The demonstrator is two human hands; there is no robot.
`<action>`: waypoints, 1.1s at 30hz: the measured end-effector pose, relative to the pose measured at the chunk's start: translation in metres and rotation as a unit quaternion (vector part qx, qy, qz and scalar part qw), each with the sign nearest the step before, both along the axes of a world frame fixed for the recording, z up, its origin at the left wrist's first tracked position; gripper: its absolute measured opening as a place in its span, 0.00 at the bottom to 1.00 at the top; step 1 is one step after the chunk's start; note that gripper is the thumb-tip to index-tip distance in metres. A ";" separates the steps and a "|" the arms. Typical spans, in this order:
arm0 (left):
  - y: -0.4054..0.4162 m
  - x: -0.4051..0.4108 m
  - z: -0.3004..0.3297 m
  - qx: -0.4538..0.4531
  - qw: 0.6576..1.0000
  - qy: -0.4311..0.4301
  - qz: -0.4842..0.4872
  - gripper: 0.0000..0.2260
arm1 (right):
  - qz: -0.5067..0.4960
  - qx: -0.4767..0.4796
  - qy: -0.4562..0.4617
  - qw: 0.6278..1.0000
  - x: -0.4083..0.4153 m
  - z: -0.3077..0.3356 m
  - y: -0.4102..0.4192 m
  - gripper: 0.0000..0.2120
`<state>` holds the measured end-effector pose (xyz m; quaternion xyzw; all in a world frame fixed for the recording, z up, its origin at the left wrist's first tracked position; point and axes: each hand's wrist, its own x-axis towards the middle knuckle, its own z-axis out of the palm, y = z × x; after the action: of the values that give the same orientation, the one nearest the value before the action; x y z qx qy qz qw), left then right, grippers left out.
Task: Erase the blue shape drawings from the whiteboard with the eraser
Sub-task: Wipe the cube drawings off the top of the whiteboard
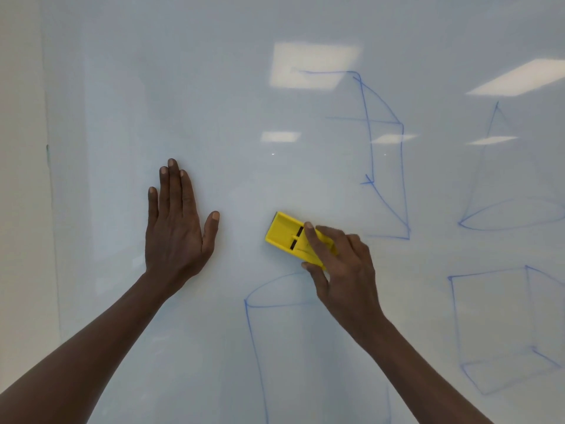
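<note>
A yellow eraser (286, 235) lies flat against the whiteboard (214, 87) near the middle. My right hand (339, 264) grips it from the right, forefinger on top and thumb under its lower edge. My left hand (174, 221) presses flat on the board to the left, fingers straight and pointing up. Blue drawings remain: a partly erased cube (385, 154) up right of the eraser, a cylinder (260, 332) just below it, a faint cone (501, 191) at the far right, and a box (495, 328) at the lower right.
The board's left edge (49, 179) meets a beige wall (21, 179). Ceiling lights reflect on the glossy surface at the top and right.
</note>
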<state>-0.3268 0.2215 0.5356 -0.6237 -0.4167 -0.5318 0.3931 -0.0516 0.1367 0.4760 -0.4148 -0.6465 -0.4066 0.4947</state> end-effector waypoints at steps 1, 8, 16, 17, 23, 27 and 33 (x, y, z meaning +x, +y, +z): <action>0.000 0.000 0.000 0.001 1.000 0.000 0.000 0.35 | -0.002 -0.002 -0.001 1.000 0.004 -0.008 -0.001 0.27; 0.000 0.000 -0.001 -0.005 1.000 0.002 0.004 0.35 | -0.031 0.010 0.049 0.998 0.042 -0.006 -0.008 0.29; -0.003 0.012 -0.005 -0.010 1.000 -0.012 0.000 0.33 | -0.019 0.012 0.075 0.997 0.036 0.012 -0.004 0.30; -0.003 0.013 -0.005 -0.010 1.000 -0.013 -0.001 0.32 | -0.020 0.011 0.072 0.997 0.038 0.006 -0.004 0.30; -0.001 0.013 -0.006 -0.005 1.000 -0.005 0.002 0.33 | -0.048 0.019 0.114 0.992 0.079 -0.012 -0.006 0.28; 0.000 0.013 -0.006 -0.004 1.000 -0.006 -0.001 0.34 | -0.040 0.036 0.145 0.988 0.090 0.015 -0.001 0.29; 0.000 0.013 -0.007 -0.008 1.000 -0.005 -0.001 0.34 | -0.036 0.014 0.134 0.990 0.080 0.009 -0.001 0.29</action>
<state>-0.3134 0.2211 0.5284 -0.6246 -0.4219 -0.5322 0.3855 0.0281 0.1355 0.4851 -0.4812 -0.5535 -0.3741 0.5676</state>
